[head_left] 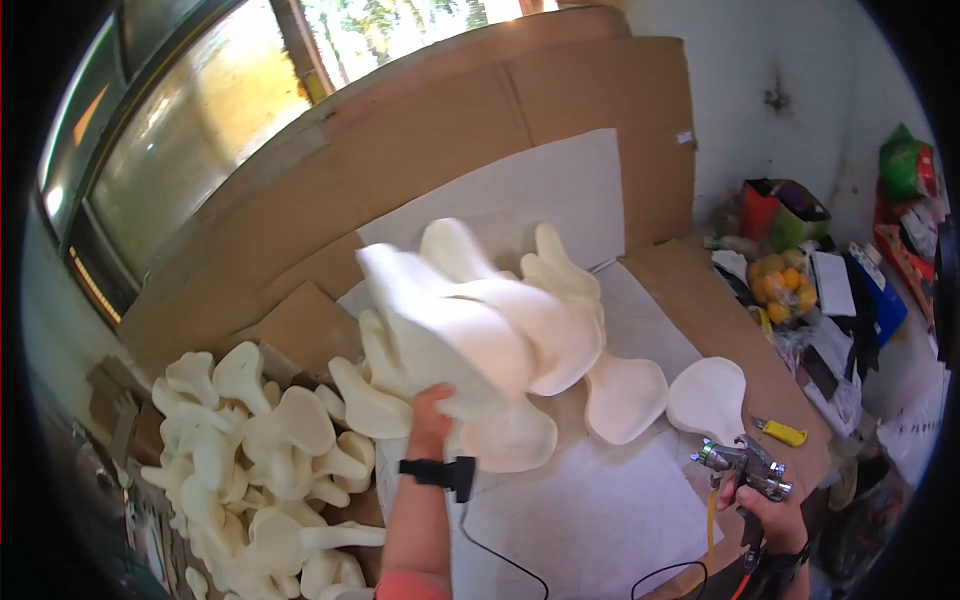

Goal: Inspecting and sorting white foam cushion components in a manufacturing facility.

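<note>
While the left hand (pixel 432 412) meets the lower edge of a large white piece (pixel 455 345), the right hand (pixel 760 508) grips a spray gun (pixel 745 466).

Large piece: mid-work-area, tilted, its upper end blurred; overlaps other pale pieces behind and beneath it. Left fingers: touching its lower edge, tips partly hidden; how far they close cannot be told. Right fingers: curled round the gun's handle, closed on it. Gun nozzle: pointing left, just below a paddle-shaped piece (pixel 707 398).

Surroundings: a heap of like pieces (pixel 240 450), tangled, at left; pale paper (pixel 590 515) under the work; cardboard (pixel 440 130) standing upright behind, below a window (pixel 220 95). One yellow cutter (pixel 782 432), right of the paddle-shaped piece, near the gun. Farther right, crowded together: bagged orange fruit (pixel 782 287), a red-and-green bag (pixel 785 213), a blue item (pixel 878 300), clear plastic (pixel 825 370).

In the way: the left forearm, between heap and paper; its black wrist device (pixel 440 474), trailing a cable (pixel 505 556) across the paper; a red hose (pixel 741 586) below the gun.

Labels and writing: one small white label (pixel 684 137) on the upright cardboard's right edge, too small to read; faint printed marks on a pale bag (pixel 915 430) at far right, bent by the lens.
</note>
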Available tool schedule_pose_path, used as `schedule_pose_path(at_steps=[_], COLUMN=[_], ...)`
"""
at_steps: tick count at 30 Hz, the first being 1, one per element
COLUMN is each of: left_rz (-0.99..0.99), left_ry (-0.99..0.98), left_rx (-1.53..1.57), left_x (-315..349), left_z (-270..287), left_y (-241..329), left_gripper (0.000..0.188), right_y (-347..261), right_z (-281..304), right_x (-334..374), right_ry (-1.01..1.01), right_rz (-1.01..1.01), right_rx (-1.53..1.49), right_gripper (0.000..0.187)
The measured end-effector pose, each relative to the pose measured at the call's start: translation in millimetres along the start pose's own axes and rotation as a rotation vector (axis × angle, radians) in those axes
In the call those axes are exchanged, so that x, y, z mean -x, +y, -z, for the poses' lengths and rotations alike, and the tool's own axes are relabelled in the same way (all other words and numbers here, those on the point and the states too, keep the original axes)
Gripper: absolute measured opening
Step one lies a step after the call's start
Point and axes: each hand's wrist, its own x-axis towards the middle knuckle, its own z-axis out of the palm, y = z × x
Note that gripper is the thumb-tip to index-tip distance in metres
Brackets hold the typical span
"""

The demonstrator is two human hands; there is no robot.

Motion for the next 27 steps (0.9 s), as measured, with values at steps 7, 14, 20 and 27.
schedule_pose_path(at_steps=[7,14,20,27], left_rz=[-0.114,-0.516,-0.614,-0.843], left_ry=[-0.487,-0.080,0.310,1.358], left_rx=[-0.623,-0.515,-0.166,-0.087], left_x=[-26,93,329,620], left_z=[-105,-96,56,206], left_y=[-72,10,100,120], left_gripper=[0.048,0.054,0.061,0.071], right_y=[14,18,52,79], right_z=[16,-28,-112,-206], right_x=[27,25,20,60], right_ry=[-0.102,-0.140,-0.559,-1.082], right_rz=[-0.133,-0.266,-0.305,-0.140], right_rx=[0.159,0.341,0.551,0.332], right_gripper=[0.024,0.021,0.032,0.056])
